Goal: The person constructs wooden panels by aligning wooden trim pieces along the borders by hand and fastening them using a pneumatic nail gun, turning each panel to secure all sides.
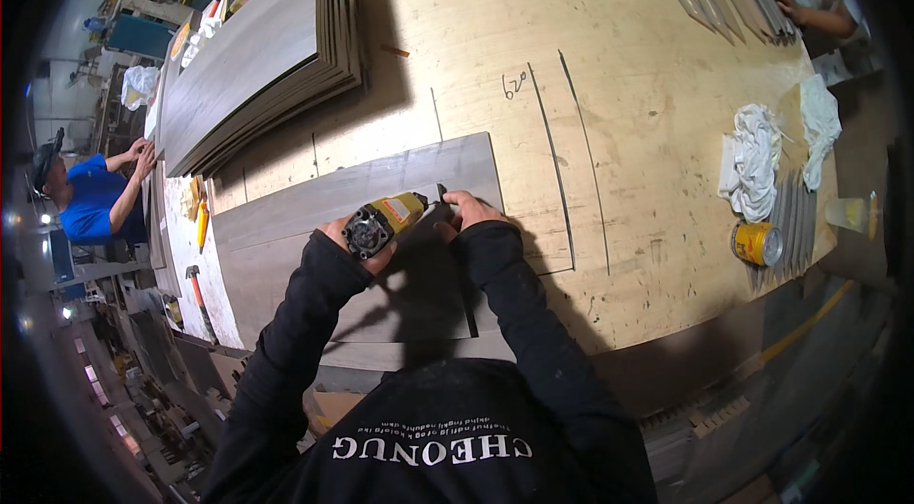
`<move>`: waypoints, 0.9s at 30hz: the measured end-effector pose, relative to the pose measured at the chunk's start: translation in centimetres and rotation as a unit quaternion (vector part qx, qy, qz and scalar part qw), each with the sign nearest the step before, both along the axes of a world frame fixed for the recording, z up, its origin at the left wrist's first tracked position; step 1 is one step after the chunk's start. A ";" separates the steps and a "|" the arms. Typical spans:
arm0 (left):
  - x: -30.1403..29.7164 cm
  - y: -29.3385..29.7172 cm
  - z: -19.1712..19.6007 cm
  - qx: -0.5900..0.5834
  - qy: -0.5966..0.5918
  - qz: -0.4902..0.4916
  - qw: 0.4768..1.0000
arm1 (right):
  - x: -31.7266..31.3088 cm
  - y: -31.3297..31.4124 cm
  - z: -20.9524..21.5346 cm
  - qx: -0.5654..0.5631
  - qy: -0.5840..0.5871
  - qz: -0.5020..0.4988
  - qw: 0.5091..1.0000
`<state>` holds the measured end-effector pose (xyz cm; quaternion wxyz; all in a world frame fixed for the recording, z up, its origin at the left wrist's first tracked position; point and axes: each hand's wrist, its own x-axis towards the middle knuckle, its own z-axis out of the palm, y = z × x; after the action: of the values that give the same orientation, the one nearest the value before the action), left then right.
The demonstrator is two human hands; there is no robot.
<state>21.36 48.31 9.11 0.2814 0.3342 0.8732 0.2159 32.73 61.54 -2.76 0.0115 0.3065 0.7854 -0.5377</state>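
Observation:
My left hand (335, 234) is wrapped round a yellow-and-black handheld power tool (371, 230), its round black end facing up toward me. The tool's narrow front points right, toward my right hand (473, 211). Between the fingers of that hand is a small dark flat piece (441, 192), close to the tool's tip; its exact kind is too small to make out. Both hands are over a grey wood-grain panel (276, 218) that lies flat at the near side of the table. Shadows of my arms darken the panel's near part.
A tall stack of grey panels (257, 57) stands at the far left. On the pale wooden table (657, 152) are white cloths (752, 161), a yellow can (757, 243), grey strips (795, 218) and a hammer (198, 299). A person in blue (95, 195) works at the left; another person's hand (783, 0) touches strips at the far right.

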 end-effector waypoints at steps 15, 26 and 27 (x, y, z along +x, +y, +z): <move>-0.7 1.4 -0.7 -0.063 -0.015 0.004 0.998 | 0.2 0.2 -0.3 0.013 0.025 -0.010 1.000; -1.2 1.6 -0.5 -0.066 -0.041 -0.024 0.997 | 0.3 0.2 0.2 0.016 0.046 -0.020 0.999; -1.3 1.5 -0.5 -0.065 -0.041 -0.025 0.997 | 0.3 0.2 0.2 0.016 0.046 -0.021 0.999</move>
<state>20.03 49.85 8.57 0.3430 0.3276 0.8648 0.1649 32.99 61.75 -2.58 -0.0410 0.2978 0.7870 -0.5387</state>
